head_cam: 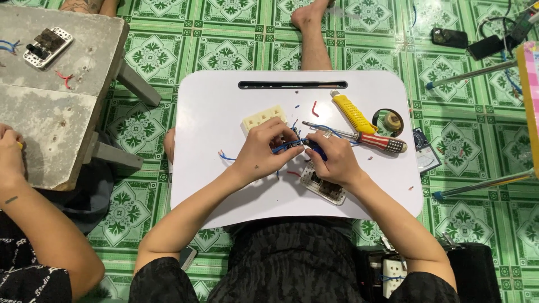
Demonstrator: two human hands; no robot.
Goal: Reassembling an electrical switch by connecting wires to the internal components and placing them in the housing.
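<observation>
Left hand (264,148): your fingers pinch the thin blue insulated wire (286,146), which runs left-right toward your other hand.
Right hand (331,157): closed on a dark-handled tool (315,149), meeting the wire's right end.
White lap table (224,191): both hands work above its middle.

Bright, even light from overhead; the white desk (224,191) shows mild glare and only soft, short shadows. Focus is sharp throughout, with slight wide-angle bending towards the frame's corners.
</observation>
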